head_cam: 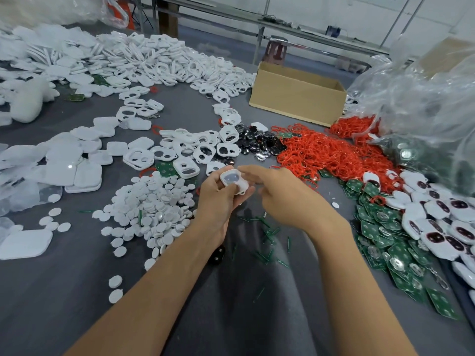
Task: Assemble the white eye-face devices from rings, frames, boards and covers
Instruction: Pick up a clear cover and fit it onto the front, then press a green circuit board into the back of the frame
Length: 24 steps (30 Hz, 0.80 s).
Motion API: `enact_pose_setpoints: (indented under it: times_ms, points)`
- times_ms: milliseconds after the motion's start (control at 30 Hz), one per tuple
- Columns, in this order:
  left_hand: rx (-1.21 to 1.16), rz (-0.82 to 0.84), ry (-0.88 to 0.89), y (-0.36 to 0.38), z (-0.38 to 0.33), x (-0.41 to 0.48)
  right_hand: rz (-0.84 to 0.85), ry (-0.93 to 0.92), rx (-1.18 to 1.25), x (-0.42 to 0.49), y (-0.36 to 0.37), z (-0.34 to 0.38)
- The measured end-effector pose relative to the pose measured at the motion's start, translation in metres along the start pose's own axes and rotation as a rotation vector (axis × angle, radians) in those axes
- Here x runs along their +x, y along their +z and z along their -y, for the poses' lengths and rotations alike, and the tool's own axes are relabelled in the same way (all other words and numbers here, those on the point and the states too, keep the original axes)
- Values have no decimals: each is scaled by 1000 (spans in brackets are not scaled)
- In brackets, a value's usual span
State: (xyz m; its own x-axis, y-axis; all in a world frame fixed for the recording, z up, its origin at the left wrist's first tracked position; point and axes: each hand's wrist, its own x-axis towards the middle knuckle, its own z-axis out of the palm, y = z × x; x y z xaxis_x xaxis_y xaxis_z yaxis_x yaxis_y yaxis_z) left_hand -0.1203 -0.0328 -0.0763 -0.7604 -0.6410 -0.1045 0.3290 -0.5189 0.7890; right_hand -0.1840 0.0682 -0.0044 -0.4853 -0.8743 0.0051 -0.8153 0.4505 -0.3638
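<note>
My left hand (218,199) grips a white eye-face frame (233,181) with a grey-dark face showing in it, held above the grey table. My right hand (285,194) is beside it, its index finger stretched toward the frame's top edge. Loose white frames (190,147) lie just beyond the hands. A heap of red rings (323,152) sits to the right, green boards (393,242) lie at the right, and white round covers (151,201) are piled at the left.
Finished white devices with dark eyes (447,222) lie at the far right. An open cardboard box (298,93) stands at the back. Clear plastic bags (424,104) bulge at the right. White square shells (77,163) cover the left. Green snipped bits (267,235) litter the table near me.
</note>
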Motion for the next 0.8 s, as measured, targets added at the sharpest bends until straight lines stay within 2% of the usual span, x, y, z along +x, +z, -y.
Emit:
enact_pose_setpoints:
  times_ms: [133,300,533,800]
  points:
    - [-71,-47,-61,2,-4,0,-183,93,49,-5,-16,-21]
    - [-99,-44,-102,3,-8,-2,-399,401,61,-16,-29,-65]
    - [-77,-6,-131,7,-11,-7,-420,804,64,-43,-31,-114]
    - [-36,63,-177,12,-6,-19,-268,850,64,-51,-34,-128]
